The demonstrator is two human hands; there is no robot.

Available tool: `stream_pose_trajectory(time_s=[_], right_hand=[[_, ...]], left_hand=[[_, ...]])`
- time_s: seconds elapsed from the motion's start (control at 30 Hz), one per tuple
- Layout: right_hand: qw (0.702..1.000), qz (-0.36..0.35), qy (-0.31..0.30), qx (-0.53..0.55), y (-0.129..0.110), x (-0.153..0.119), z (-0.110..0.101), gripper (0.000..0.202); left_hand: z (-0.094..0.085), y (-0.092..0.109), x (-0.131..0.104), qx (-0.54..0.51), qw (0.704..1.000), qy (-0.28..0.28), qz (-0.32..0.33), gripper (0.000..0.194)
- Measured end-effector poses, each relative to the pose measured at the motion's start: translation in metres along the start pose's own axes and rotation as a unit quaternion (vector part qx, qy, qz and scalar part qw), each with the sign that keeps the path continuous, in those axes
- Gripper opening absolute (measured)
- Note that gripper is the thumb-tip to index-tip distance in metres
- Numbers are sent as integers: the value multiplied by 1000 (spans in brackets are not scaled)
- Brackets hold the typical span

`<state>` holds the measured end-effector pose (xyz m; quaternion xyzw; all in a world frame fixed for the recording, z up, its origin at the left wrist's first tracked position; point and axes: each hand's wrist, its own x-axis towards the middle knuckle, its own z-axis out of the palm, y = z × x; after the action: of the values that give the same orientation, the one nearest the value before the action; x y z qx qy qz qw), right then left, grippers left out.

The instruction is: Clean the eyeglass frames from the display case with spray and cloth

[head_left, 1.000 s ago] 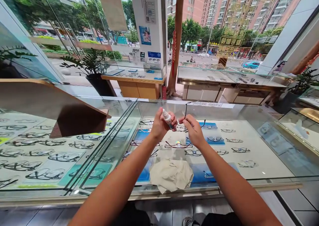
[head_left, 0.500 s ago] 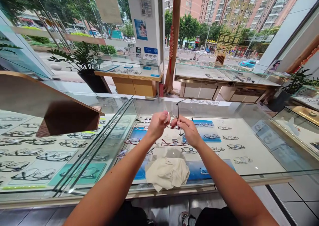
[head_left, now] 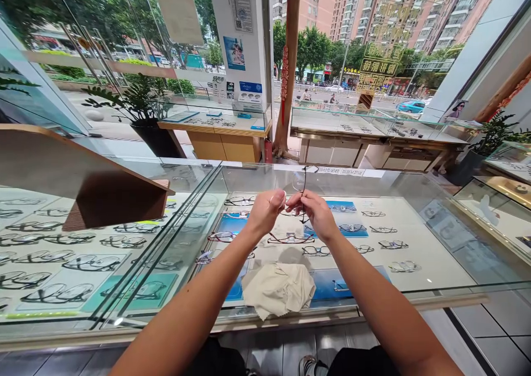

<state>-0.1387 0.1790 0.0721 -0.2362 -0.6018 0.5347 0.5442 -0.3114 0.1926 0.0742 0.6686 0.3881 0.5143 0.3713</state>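
My right hand grips a pair of eyeglasses with a thin dark frame, held upright over the glass display case. One clear lens sticks up above my fingers; the fingers cover much of the rest. Close by on the left, my left hand is closed, thumb on top. A bit of something white shows by its thumb, mostly hidden, so its kind is unclear. Below both hands, a crumpled beige cloth lies on the glass top near the front edge.
Inside the case stand rows of eyeglasses, some on blue cards. A brown wooden stand rests on the left case. Farther back are other display cases, a wooden post and a potted plant.
My right hand and the eyeglasses have shifted slightly right, and the glasses have turned so a lens shows above the fingers. The left hand moved slightly right and down. The cloth stays put.
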Motion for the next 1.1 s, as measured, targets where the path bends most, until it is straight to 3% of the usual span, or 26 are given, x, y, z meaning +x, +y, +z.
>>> stream_pose_trajectory(time_s=[0.27, 0.37, 0.5, 0.6, 0.73, 0.83, 0.93, 1.1], right_hand=[[994, 36, 54, 85, -3, 3, -1, 21], [993, 36, 46, 100, -1, 3, -2, 21], [988, 48, 44, 141, 1, 4, -6, 20], [985, 56, 48, 156, 1, 4, -8, 21], [985, 61, 55, 154, 0, 4, -11, 20], [982, 62, 63, 165, -1, 4, -11, 19], [980, 64, 65, 175, 0, 5, -12, 18], [978, 68, 75, 180, -3, 6, -14, 17]], left_hand=[[2, 2, -4, 58, 995, -85, -4, 64], [3, 2, -4, 43, 996, -73, -11, 64], [-5, 5, 3, 3, 1000, 6, -7, 63], [-27, 5, 17, -66, 991, 118, 1, 47], [-71, -11, 39, -73, 936, 344, -28, 17], [-98, -31, 49, -44, 883, 455, -108, 22], [-113, -48, 51, -27, 856, 493, -152, 21], [-120, -64, 51, -15, 846, 502, -180, 23]])
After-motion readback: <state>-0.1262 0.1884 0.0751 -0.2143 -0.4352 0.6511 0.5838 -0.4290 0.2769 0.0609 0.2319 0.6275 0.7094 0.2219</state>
